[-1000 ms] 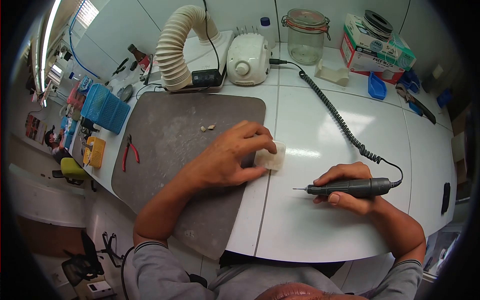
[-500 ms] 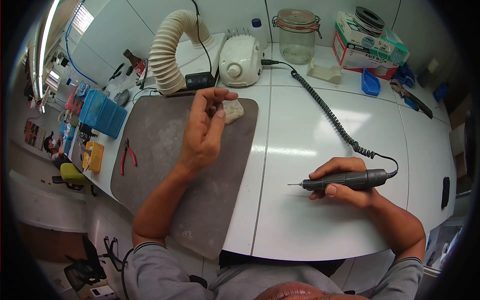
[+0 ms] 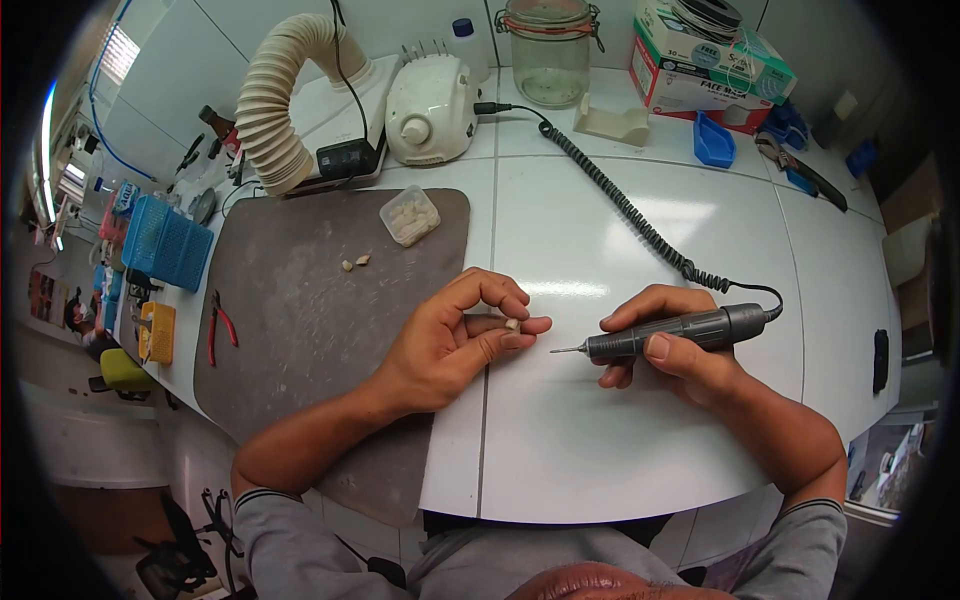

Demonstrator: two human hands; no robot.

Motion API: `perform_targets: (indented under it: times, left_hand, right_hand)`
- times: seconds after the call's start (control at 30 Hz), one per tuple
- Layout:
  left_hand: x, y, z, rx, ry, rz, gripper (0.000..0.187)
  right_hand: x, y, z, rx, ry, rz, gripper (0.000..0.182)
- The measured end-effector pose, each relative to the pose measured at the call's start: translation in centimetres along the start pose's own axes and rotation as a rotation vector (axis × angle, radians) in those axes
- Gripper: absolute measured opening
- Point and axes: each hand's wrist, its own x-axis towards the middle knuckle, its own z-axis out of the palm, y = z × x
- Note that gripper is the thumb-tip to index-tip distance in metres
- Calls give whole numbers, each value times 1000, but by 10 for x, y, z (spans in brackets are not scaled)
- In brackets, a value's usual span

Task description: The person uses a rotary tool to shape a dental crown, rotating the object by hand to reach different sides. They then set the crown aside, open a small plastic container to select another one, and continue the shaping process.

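Between the thumb and fingers of my left hand [image 3: 450,340] is a small pale piece [image 3: 513,325], held over the white table just right of the grey mat [image 3: 290,320]. My right hand [image 3: 680,345] is wrapped round a dark rotary handpiece [image 3: 690,332], whose thin metal bit [image 3: 568,350] points left toward the piece without touching it. A coiled cord [image 3: 640,225] links the handpiece to the white control unit [image 3: 430,110]. On the mat lie a small clear tub [image 3: 410,216] of pale pieces and two loose bits [image 3: 355,263].
Red-handled pliers [image 3: 222,330] lie on the mat's left edge, near a blue basket [image 3: 168,243] and a yellow basket [image 3: 157,333]. A ribbed hose [image 3: 268,110], glass jar [image 3: 549,60], mask boxes [image 3: 700,75] and blue tray [image 3: 713,140] stand behind. Another person sits far left.
My left hand has moved down and right from near the tub to in front of the bit, now pinching a small piece. The view has shifted slightly; the right hand still holds the handpiece.
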Motion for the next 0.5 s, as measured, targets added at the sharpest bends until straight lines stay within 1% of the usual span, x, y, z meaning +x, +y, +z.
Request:
perform_targets:
  times: [0.2,0.27,0.3,0.4,0.5]
  left_hand:
    - [-4,5,0,137,-47,-57,21]
    - [-3,11,3,111,-23,-99,24]
    - [-3,13,5,95,-11,-122,25]
    - [-7,15,13,-176,28,-244,27]
    - [-12,11,24,-219,-36,-226,31]
  right_hand:
    - [-1,-4,1,-83,-44,-6,46]
    - [-1,-5,1,-85,-61,-13,45]
    - [-2,-5,1,-85,-67,-14,45]
    - [-4,-3,1,-77,-54,-9,43]
    - [-5,-1,7,-32,-31,-79,44]
